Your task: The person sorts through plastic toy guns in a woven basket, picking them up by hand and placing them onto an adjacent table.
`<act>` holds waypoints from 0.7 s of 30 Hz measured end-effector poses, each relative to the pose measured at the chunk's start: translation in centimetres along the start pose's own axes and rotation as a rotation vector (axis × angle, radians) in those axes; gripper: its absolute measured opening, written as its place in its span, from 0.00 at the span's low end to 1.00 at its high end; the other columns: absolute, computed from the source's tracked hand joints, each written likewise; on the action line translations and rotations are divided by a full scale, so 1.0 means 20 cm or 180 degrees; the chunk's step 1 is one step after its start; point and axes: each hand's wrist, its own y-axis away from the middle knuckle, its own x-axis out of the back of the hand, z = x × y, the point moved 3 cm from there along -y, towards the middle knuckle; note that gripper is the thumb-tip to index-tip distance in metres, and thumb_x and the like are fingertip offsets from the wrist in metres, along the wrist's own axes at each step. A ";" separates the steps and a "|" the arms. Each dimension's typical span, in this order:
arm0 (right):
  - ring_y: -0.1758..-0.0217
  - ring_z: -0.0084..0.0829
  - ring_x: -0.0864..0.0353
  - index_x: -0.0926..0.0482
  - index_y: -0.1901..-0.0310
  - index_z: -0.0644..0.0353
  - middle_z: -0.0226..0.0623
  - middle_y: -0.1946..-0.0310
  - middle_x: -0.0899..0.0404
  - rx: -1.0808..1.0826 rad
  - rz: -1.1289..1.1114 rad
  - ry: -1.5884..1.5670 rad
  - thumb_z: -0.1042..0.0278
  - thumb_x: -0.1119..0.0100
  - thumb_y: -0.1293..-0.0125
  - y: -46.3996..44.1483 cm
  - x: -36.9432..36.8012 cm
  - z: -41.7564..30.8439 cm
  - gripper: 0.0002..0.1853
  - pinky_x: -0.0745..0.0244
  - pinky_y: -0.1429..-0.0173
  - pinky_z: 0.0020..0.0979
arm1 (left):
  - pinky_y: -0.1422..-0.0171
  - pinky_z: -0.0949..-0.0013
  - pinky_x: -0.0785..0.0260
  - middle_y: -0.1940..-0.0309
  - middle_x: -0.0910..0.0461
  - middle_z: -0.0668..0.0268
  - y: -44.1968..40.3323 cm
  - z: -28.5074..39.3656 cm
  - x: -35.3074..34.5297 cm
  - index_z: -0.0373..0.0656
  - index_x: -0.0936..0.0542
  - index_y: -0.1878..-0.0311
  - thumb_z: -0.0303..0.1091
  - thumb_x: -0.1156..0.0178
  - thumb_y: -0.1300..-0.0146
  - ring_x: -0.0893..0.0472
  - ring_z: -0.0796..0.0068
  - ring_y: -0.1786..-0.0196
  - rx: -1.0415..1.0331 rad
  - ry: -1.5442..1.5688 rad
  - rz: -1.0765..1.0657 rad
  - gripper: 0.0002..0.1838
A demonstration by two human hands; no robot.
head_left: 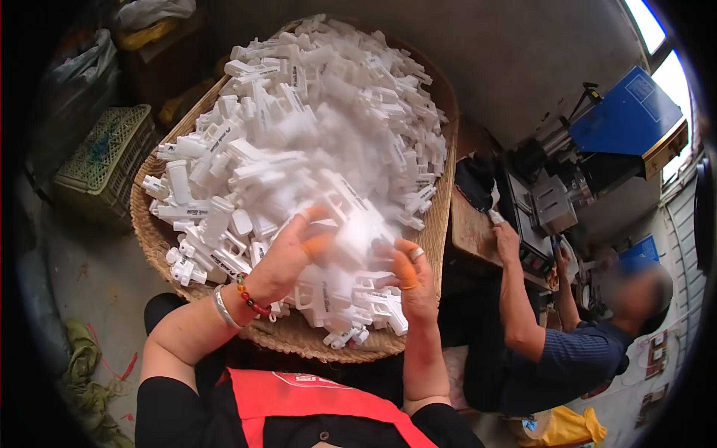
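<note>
Between my two hands is a white plastic toy gun (352,228) with dark lettering, its lower part smeared by motion. My left hand (287,254) has its fingers closed on the gun's left side, with an orange finger cover showing. From the right, my right hand (417,287) pinches at the gun's other side; it wears orange finger covers and a ring, and its fingertips are blurred. Beneath both hands lies a heap of white toy guns (216,149), many printed with black letters, piled in a large woven basket (153,254). The heap's middle is blurred.
To the right, a co-worker (575,358) sits at a blue machine (627,112), one hand holding a small white piece. A wooden board (474,231) lies beside the basket. Further left stand a plastic crate (104,157) and green cloth (82,366) on the floor.
</note>
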 end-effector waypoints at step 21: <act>0.70 0.29 0.19 0.32 0.52 0.62 0.39 0.65 0.24 0.0017 -0.0191 -0.1155 0.64 0.48 0.32 -0.03 -0.02 0.14 0.13 0.23 0.71 0.26 | 0.49 0.73 0.31 0.50 0.28 0.66 0.04 0.02 -0.09 0.40 0.43 0.33 0.31 0.42 0.38 0.25 0.77 0.53 0.0215 -0.0142 -0.0316 0.32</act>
